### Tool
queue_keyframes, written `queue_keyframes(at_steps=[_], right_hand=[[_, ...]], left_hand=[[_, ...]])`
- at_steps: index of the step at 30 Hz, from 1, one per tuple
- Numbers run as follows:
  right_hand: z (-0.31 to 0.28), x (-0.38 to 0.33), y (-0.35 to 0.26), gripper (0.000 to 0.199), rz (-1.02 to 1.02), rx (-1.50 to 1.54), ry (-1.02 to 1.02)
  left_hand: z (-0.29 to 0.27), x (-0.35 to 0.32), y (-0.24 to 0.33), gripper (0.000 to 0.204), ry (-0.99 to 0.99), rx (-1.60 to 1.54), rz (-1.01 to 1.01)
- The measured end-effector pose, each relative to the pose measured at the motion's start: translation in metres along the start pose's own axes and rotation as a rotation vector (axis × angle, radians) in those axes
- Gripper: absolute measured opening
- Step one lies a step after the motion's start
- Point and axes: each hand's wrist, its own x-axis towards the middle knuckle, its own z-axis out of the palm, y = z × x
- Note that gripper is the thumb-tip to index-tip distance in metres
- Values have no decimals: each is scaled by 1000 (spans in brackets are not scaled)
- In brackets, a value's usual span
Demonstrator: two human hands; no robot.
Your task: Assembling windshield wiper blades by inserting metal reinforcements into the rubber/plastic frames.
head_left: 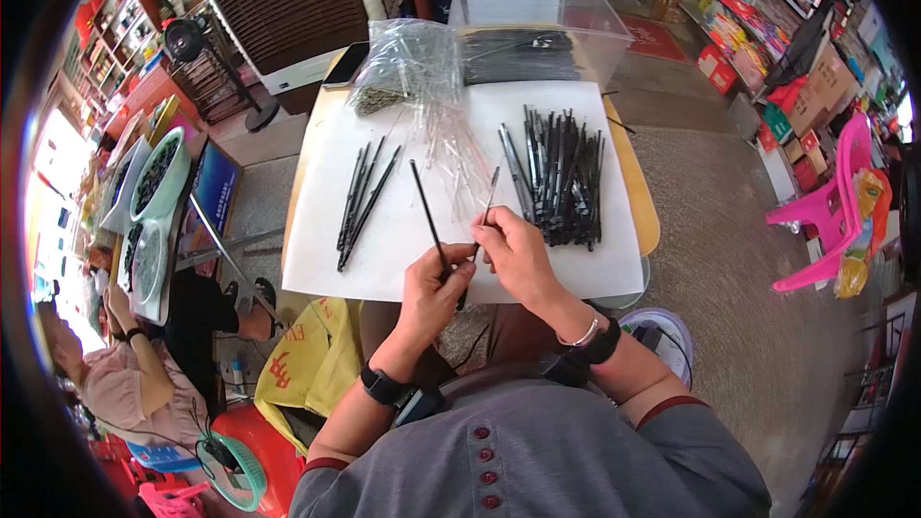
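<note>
In my left hand (434, 286) the fingers are closed round a slim black stick (425, 201) that points up and away from me. My right hand (515, 251) pinches a thinner dark stick (491, 194), its lower end close to the left fingertips. Both hands are over the near edge of a white sheet (317, 273). Several black sticks (357, 216) lie on the left of it. A thick pile of similar black sticks (566, 182) lies on the right. Between these are scattered thin clear strips (449, 158), below a clear plastic bag (417, 58).
A clear plastic box (604, 34) with dark rods stands at the table's far edge, a phone (347, 65) left of the bag. At left a person (134, 384) sits by basins (158, 173). A pink chair (839, 201) stands right; a white bucket (662, 331) is near my right elbow.
</note>
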Motion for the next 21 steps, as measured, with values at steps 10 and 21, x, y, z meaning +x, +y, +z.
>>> queue_keyframes(at_steps=[10,21], right_hand=[[-18,-8,-27,24,-270,-6,224],[-126,53,-16,31,-45,-721,430]], left_hand=[[0,17,43,32,-269,239,67],[-73,20,11,21,378,658,61]])
